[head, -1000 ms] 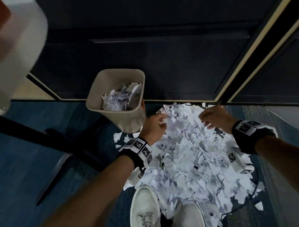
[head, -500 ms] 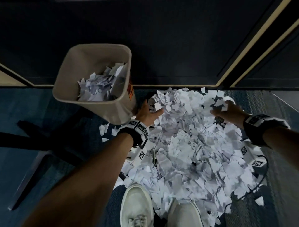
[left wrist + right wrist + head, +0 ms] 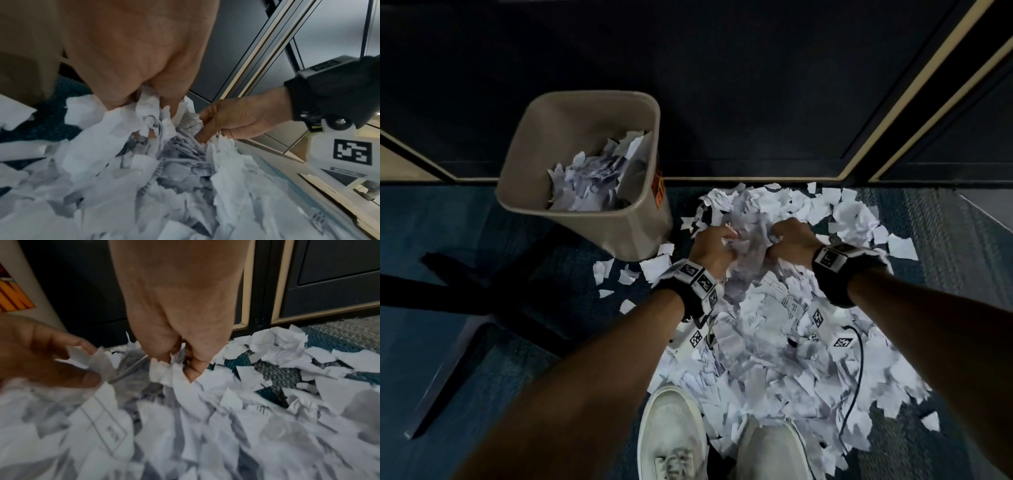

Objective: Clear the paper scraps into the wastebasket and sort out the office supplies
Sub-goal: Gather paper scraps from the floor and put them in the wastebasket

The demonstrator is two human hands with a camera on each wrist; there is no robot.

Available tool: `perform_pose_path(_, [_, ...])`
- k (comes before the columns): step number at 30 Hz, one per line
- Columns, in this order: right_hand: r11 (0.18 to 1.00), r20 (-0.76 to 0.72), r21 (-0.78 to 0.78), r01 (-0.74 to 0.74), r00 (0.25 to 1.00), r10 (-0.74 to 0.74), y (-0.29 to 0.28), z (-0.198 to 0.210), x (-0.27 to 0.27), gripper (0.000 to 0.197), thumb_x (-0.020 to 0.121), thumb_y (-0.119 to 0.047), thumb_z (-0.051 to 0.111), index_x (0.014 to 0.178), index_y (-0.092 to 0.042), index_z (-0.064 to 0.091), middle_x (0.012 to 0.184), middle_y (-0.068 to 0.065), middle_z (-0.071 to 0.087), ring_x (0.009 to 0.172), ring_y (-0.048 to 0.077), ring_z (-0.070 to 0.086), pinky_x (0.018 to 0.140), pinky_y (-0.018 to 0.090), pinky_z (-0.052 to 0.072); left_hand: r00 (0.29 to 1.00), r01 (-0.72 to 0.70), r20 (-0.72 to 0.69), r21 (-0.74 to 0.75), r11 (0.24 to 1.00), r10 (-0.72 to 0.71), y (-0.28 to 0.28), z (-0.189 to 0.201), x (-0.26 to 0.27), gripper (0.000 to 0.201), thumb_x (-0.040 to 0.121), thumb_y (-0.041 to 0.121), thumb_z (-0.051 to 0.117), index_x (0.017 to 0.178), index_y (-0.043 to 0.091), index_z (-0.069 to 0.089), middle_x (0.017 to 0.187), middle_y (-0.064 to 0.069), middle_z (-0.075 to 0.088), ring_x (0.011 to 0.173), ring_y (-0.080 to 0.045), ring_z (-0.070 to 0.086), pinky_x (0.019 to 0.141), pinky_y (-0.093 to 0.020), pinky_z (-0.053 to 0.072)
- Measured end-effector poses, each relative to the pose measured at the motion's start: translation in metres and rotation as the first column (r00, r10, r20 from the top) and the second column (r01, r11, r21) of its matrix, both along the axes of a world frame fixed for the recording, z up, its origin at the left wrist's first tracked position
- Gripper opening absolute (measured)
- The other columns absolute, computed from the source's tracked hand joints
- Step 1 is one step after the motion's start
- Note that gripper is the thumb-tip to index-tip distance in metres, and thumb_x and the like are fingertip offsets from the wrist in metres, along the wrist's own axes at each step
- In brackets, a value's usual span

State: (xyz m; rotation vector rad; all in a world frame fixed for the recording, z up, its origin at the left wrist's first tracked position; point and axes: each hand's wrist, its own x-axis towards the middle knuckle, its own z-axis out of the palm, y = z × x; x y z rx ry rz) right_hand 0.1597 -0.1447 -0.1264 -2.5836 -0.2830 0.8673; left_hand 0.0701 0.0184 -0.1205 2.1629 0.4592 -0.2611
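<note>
Head view: both my hands are down in the far half of a wide heap of torn white paper scraps spread over the blue carpeted floor.
Left hand: my left hand has its fingers curled into the pile, clutching a bunch of crumpled scraps; in the left wrist view the paper bulges out between my fingers.
Right hand: my right hand is bunched the same way just beside the left, thumb and fingers pinching a wad of scraps, as the right wrist view shows.
Between the hands: a rumpled mound of scraps, gathered and touching both.
Paper scraps: most lie in one thick heap from the dark wall panels back to my feet; a few loose bits lie apart on the carpet near the bin's base.
Wastebasket: a beige plastic wastebasket with rounded corners stands on the floor to the left of the heap, near my left hand, already holding torn paper; an orange label shows on its side.
Shoes: my two pale sneakers stand at the near edge of the heap.
Cable: a thin black cable loops across the scraps on the right side.
Wrist bands: black bands with square printed markers sit on both wrists.
</note>
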Motion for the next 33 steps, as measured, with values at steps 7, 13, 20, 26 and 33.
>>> perform_pose_path(7, [0.955,-0.051,0.259,0.142,0.99,-0.134,-0.028,0.056,0.008,0.014,0.075,0.002,0.079,0.075,-0.003,0.066,0.074,0.017,0.066,0.058,0.025,0.069,0.056,0.032,0.057,0.983,-0.109,0.14,-0.077,0.991,0.119,0.015,0.042,-0.019,0.017,0.085,0.006,0.07,0.1,0.014,0.072,0.111,-0.001,0.069,0.101,-0.012,0.065,0.082,-0.021,0.053])
perform_pose_path(13, [0.882,-0.053,0.438,0.172,0.985,-0.166,-0.032,0.117,-0.006,0.019,0.078,0.003,0.079,0.093,0.007,0.07,0.075,0.014,0.069,0.05,0.011,0.065,0.042,0.015,0.046,0.945,-0.092,0.298,-0.143,0.986,0.131,0.019,0.097,-0.034,0.02,0.087,0.003,0.069,0.106,0.011,0.071,0.113,0.002,0.068,0.093,-0.006,0.065,0.066,-0.006,0.048])
perform_pose_path(20, [0.792,-0.034,0.595,0.135,0.989,-0.143,-0.01,0.18,-0.015,0.019,0.077,0.001,0.08,0.095,0.001,0.073,0.088,0.019,0.073,0.068,0.02,0.071,0.058,0.022,0.057,0.878,-0.114,0.44,-0.19,0.975,0.188,0.029,0.166,-0.04,0.019,0.087,0.003,0.07,0.103,0.012,0.073,0.109,0.002,0.068,0.08,0.006,0.061,0.061,-0.005,0.044])
perform_pose_path(26, [0.694,-0.03,0.712,0.112,0.991,-0.129,0.051,0.223,-0.02,0.015,0.078,0.004,0.078,0.085,-0.007,0.072,0.074,0.004,0.073,0.059,0.014,0.069,0.054,0.022,0.056,0.821,-0.268,0.469,-0.185,0.945,0.325,0.074,0.21,-0.043,0.023,0.088,0.008,0.07,0.107,0.022,0.072,0.107,0.006,0.069,0.084,-0.008,0.068,0.066,-0.02,0.054])
perform_pose_path(33, [0.698,-0.004,0.71,0.089,0.993,-0.122,0.143,0.226,-0.027,0.014,0.074,0.005,0.08,0.078,-0.002,0.069,0.078,0.015,0.069,0.07,0.03,0.07,0.062,0.036,0.059,0.752,-0.521,0.457,-0.033,0.853,0.476,0.143,0.209,-0.056,0.031,0.078,0.032,0.071,0.105,0.045,0.067,0.114,0.018,0.067,0.098,-0.004,0.066,0.085,-0.032,0.057])
